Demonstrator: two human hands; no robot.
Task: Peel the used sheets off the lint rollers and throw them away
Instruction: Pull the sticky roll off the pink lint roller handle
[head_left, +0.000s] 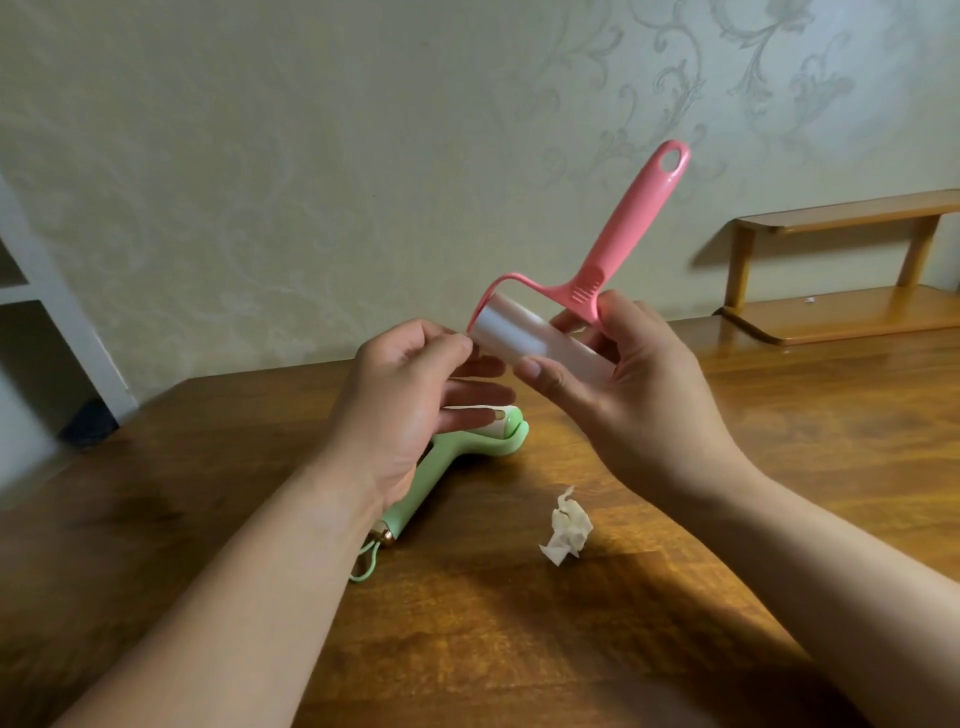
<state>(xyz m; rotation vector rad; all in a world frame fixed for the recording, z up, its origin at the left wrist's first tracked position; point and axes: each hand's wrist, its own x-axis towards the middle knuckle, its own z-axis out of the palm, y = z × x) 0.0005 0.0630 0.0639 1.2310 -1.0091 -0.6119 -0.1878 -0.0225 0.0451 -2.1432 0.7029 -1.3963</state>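
My right hand (613, 384) is closed round the white roll (540, 340) of the pink roller (618, 244), thumb along its near side, fingers behind it and mostly hidden. The roller is held above the table (779, 441), handle tilted up and to the far right. My left hand (410, 395) is at the roll's left end, thumb and forefinger pinched together against its edge; whether they hold a sheet corner I cannot tell, as the sheet is white on white. The other three fingers are extended and hold nothing.

Under my left hand the green roller (457, 457) lies on the table, its head largely covered by my fingers and wrist. A crumpled sheet (566, 530) lies near, right of the green handle and apart from it. At far right a wooden shelf (831, 270) is cut off by the frame edge.
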